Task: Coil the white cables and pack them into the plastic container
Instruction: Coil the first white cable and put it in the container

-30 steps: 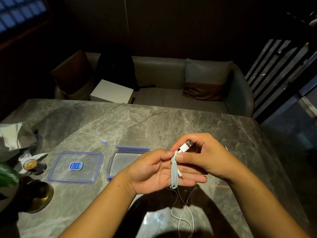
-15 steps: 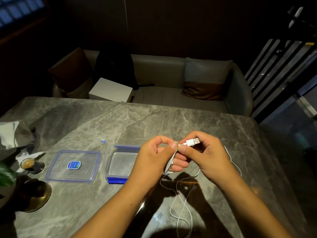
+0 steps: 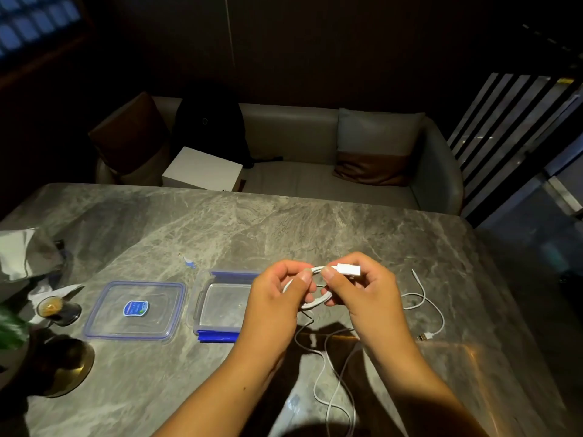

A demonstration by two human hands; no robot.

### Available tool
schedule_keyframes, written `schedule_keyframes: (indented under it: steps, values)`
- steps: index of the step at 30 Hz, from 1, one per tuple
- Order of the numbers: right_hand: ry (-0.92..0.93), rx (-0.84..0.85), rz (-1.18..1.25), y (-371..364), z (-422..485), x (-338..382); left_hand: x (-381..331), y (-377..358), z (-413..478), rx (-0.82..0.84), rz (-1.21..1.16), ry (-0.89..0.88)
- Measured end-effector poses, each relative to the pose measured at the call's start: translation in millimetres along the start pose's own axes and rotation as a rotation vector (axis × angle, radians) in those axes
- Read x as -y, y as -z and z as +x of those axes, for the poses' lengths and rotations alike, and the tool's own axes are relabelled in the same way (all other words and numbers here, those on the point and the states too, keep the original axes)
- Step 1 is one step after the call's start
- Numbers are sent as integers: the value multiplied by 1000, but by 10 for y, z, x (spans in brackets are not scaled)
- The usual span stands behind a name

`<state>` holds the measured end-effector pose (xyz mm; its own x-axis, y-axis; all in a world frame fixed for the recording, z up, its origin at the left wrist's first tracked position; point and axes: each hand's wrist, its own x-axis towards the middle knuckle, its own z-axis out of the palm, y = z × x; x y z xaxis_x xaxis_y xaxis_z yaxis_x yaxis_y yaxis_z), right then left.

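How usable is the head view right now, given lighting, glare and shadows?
Head view: dim room, background nearly black; hands' shadows darken the table beneath the white cable; warm glare patch near the right hand; wide-angle bending at the edges; plant at left blurred.

My grey marble table (image 3: pixel 284 228); on it the open plastic container (image 3: pixel 220 305), its lid (image 3: pixel 135 310) beside, a second white cable (image 3: pixel 426 305), a glass cup (image 3: pixel 52 309).

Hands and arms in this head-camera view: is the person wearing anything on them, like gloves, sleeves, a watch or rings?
Nothing shows. The left hand and right hand are bare, with no gloves, and no rings can be seen. Both forearms are uncovered to the picture's bottom edge: no sleeves, watch or bands are in view. The fingernails are short and plain.
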<state>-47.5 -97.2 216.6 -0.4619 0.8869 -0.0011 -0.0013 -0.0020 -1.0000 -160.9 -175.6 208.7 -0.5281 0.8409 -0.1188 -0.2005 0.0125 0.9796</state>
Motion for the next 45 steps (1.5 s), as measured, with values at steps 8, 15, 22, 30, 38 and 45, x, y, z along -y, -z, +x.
schedule_keyframes:
  steps: [8,15,22,30,38,45]
  values:
    - [-159,124,68,43,32,38,-1,119,54,99,11,-10]
    - [-287,77,237,63,55,28,0,144,-18,214,-29,-18]
    - [-130,62,-33,45,85,53,0,151,-29,175,27,-42]
    - [-208,311,11,53,-2,12,-21,126,-7,89,117,-77]
    - [-279,287,82,79,-27,-103,22,110,7,60,138,5]
    - [-311,271,124,49,-43,-89,-13,101,7,84,218,3]
